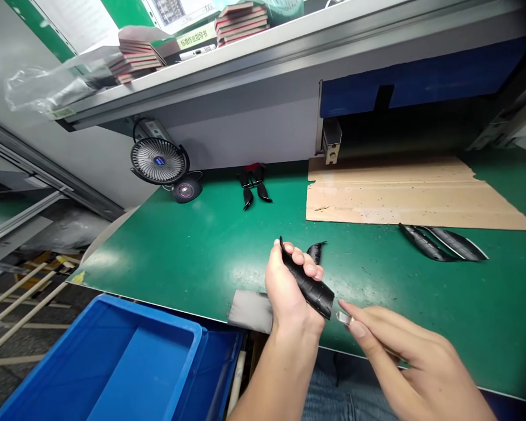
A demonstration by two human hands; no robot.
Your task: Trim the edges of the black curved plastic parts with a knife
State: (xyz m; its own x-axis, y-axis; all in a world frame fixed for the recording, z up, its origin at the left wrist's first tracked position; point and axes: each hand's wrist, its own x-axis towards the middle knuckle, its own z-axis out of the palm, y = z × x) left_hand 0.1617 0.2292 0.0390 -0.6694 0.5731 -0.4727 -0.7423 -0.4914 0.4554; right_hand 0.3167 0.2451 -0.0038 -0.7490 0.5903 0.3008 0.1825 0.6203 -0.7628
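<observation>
In the middle of the view, my left hand (287, 286) is wrapped round a curved black plastic-looking part (309, 285), its wide end pointing down and right. Just beside that end, my right hand (407, 345) pinches a small, flat, shiny blade-like piece (343, 317). The blade-like piece seems slightly apart from the black part's edge. Behind the left fingers, another black curved piece (316, 251) shows on the green bench (201, 245). Two long curved black parts (442, 242) lie at the right.
A brown cardboard sheet (403, 199) covers the back right of the bench. Several small black parts (255, 186) lie at the back, near a small fan (160, 161). A blue bin (109, 351) stands at the lower left. Overhead runs a shelf (245, 58) with stacked red-edged pieces (241, 24).
</observation>
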